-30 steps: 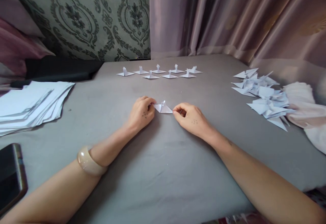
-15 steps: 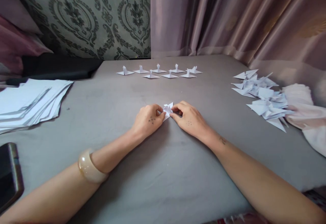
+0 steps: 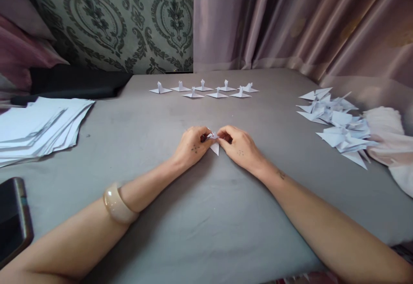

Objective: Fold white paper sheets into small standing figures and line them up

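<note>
A small folded white paper figure (image 3: pixel 215 147) is pinched between my two hands, low over the middle of the grey cloth. One pointed flap of it hangs toward me. My left hand (image 3: pixel 192 145) grips its left side between thumb and fingers, with a pale bangle on that forearm. From the other side, my right hand (image 3: pixel 238 147) pinches the right part with thumb and forefinger. The fingertips cover much of the paper's upper part. Beyond the hands, several folded paper figures (image 3: pixel 217 94) stand in two rows, their wings spread flat.
A heap of folded white paper pieces (image 3: pixel 342 125) lies at the right beside a pale cloth (image 3: pixel 383 125). Stacked paper sheets (image 3: pixel 48 125) are at the left, near a black cloth (image 3: pixel 80 81). A phone (image 3: pixel 14 219) rests at the lower left edge. Curtains (image 3: pixel 274 21) hang behind.
The paper figure has been turned between my fingers, so a flap now points down toward me. Both hands have closed in slightly around it. The whole view has shifted a little.
</note>
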A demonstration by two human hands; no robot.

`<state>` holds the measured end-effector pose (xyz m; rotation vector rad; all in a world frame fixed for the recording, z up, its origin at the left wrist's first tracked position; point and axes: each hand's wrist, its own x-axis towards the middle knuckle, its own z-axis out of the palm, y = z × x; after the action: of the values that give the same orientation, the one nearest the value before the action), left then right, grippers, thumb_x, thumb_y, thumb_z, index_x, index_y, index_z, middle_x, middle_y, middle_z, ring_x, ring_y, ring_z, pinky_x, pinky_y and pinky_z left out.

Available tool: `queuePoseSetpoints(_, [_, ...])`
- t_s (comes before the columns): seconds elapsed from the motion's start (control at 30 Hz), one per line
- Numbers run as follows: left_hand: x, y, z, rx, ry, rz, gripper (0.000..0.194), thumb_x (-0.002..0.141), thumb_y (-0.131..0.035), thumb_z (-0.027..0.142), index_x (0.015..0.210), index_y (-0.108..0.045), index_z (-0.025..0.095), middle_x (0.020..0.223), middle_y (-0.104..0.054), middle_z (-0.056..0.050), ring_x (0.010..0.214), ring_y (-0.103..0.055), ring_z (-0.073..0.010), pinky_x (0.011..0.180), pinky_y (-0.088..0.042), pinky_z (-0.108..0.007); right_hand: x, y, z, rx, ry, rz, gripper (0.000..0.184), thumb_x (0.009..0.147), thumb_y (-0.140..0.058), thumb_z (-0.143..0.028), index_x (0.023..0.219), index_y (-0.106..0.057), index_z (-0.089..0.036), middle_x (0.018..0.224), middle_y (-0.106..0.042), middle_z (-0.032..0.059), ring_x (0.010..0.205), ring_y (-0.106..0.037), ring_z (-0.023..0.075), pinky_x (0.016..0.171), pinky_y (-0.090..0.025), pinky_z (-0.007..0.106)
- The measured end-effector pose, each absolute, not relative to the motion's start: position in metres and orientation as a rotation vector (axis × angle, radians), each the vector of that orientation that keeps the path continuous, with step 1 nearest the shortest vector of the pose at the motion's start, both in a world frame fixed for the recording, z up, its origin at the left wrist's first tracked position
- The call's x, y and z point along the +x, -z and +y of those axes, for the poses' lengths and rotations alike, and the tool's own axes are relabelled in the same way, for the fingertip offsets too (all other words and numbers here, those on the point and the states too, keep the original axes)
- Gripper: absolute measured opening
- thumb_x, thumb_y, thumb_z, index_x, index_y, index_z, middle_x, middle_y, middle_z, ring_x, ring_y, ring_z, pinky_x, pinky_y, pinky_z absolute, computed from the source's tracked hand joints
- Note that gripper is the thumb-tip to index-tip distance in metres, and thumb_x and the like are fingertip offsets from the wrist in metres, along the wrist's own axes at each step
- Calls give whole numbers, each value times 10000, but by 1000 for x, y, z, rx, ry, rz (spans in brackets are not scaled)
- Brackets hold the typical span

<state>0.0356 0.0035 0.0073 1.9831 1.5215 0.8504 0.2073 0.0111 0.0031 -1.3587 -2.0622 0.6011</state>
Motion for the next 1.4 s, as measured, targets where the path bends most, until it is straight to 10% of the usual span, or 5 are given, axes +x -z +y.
queuePoseSetpoints(1.07, [35,-7,4,2066,-896,1426,121,812,-604,163,819,-725,173,742,-678,-29,682,-580,-146,644,-418,-247,195,-27,12,-1569,-776,-1932,251,793,-545,-344,615,-650,-203,653,-656,10,665,-565,151,628,-396,279])
queuePoseSetpoints(1.4, [31,-6,7,2090,-886,1371,111,825,-632,191,844,-741,177,766,-691,-22,691,-580,-138,642,-418,-238,200,-26,25,-1595,-1503,-1474,169,697,-664,-237,581,-566,-163,540,-453,-33,444,-303,38,369,-166,184])
